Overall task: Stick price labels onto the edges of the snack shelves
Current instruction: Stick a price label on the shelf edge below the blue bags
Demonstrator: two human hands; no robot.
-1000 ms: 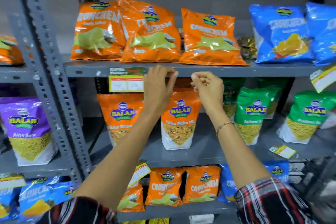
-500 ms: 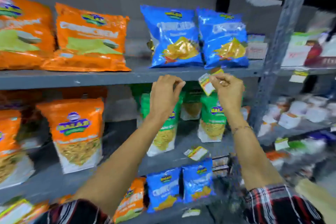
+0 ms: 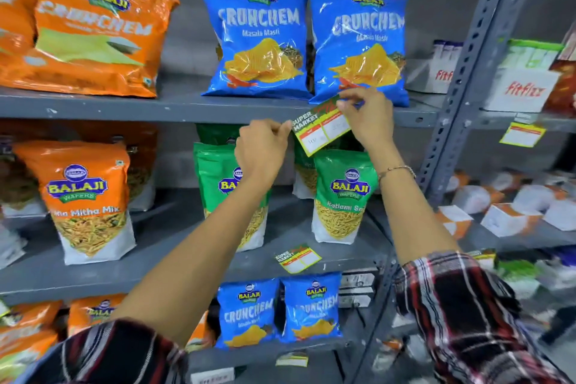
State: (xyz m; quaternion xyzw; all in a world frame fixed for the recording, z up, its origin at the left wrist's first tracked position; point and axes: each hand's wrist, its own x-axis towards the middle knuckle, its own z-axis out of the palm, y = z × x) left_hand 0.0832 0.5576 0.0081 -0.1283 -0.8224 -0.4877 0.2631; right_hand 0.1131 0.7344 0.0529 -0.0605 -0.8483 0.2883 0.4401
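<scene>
A: What is sitting above the right hand?

B: Two Crunchem bags are standing on the top shelf, directly above it.

A: And between the hands?

B: The price label is hanging tilted before the shelf edge, with the left hand at its left corner.

A: Below?

B: Ratlami pouches are standing under both hands, with another label lying before them.

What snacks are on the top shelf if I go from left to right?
Orange Crunchem bag → first blue Crunchem bag → second blue Crunchem bag, with the price label held at the shelf edge below it → white Fitfizz boxes past the post.
</scene>
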